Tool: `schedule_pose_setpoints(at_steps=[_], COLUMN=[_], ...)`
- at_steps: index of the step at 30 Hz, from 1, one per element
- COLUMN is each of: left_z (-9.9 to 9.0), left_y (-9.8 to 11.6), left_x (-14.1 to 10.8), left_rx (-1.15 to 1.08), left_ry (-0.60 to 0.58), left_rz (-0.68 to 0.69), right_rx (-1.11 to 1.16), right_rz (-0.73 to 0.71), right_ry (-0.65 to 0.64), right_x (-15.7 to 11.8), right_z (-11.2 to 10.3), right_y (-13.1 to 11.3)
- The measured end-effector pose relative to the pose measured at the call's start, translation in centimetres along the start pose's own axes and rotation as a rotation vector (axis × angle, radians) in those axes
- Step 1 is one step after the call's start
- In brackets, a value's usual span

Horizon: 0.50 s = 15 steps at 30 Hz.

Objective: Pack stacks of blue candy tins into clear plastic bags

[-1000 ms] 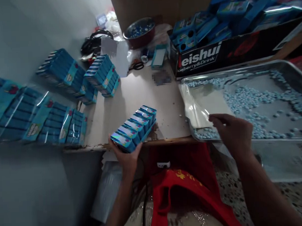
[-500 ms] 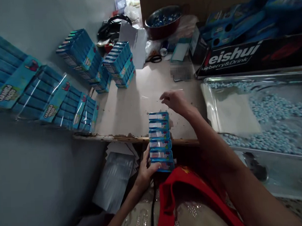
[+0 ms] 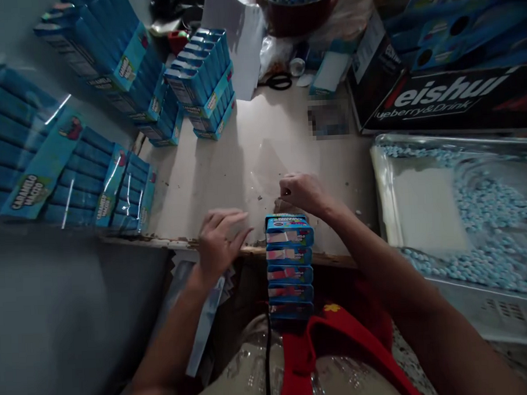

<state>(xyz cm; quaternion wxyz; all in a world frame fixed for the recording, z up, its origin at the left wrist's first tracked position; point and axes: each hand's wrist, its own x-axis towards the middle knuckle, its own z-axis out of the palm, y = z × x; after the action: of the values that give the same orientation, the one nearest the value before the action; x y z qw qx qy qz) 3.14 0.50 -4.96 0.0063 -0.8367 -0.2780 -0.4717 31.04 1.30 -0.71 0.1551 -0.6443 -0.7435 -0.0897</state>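
Note:
A row of several small blue boxes (image 3: pixel 290 274) stretches from the table's front edge back toward my red apron strap. The farthest box shows its printed top panel. Left of the row, my left hand (image 3: pixel 221 240) hovers over the table edge, fingers stretched out, slightly blurred, touching no box. Just beyond the row's far end is my right hand (image 3: pixel 304 194), its fingers curled together; what they hold, if anything, is hidden. A faint clear sheet, perhaps plastic film (image 3: pixel 267 162), lies on the table near these fingertips.
Wrapped packs of blue boxes (image 3: pixel 83 176) line the left wall, beside stacked packs (image 3: pixel 201 84). Scissors (image 3: pixel 278 81), a red bowl (image 3: pixel 303 12) and a black carton (image 3: pixel 442 99) stand behind. At right sits a clear tray (image 3: pixel 425 208) of light-blue candies.
My left hand has let go of the box row and moved up and left. My right hand's fingers have curled closed. The view has shifted; the farthest box now shows its top panel.

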Motion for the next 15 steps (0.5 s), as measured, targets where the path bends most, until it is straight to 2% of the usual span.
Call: schedule_pose_setpoints(at_steps=[2,4,7,9,11,15], left_z=[1.4,3.3,5.6,6.3,6.5,6.5], left_y=[-1.0,-2.0,-3.1,-3.4,-3.2,-2.5], left_x=[4.4,7.7,10.2,10.4,9.7,7.8], left_rx=[0.316,0.468,0.538,0.524,0.503,0.567], left_ry=[-0.006,-0.150,-0.308,-0.327,-0.257,0.003], left_rz=[0.290,0.463,0.536,0.569,0.624,0.681], right_rx=[0.000,0.008,0.029,0.070,0.137,0.199], right_rz=[-0.026,-0.046,-0.043,-0.027,-0.005,0.030], right_ry=[-0.001,0.005,-0.013,-0.031,-0.026,0.021], right_x=[0.1,0.1,-0.4,-1.1,-2.1,-4.1], right_z=[0.1,0.2,0.1,0.0,0.1,0.8], right_y=[-0.2,-0.2,0.1,0.6,1.2,2.1])
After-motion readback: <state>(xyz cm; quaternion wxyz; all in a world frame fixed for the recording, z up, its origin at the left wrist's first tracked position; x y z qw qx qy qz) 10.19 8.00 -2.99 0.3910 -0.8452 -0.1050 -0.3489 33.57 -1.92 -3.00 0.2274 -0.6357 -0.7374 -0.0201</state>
